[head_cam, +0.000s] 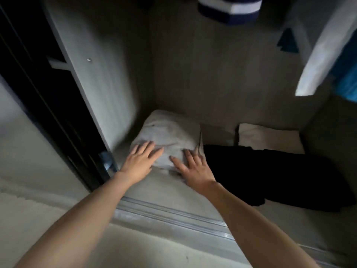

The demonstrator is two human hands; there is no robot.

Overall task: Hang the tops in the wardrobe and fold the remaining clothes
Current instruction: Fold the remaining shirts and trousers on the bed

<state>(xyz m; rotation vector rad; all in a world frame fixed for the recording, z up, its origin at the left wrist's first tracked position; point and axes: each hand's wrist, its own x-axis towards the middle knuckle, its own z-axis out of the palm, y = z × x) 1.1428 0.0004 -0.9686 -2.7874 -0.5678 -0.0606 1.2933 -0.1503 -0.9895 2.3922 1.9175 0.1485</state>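
A folded grey garment lies on the wardrobe floor in the back left corner. My left hand rests flat on its near left edge, fingers spread. On the garment's near right corner lies my right hand, also flat with fingers apart. Neither hand grips anything. To the right, a black garment lies spread on the floor, and a folded cream garment sits behind it. Hung tops show at the top: a navy and white striped one and a white one beside a blue one.
A dark sliding door frame and the pale wardrobe side panel stand at the left. A metal door track runs along the wardrobe's front edge, with pale carpet in front of it.
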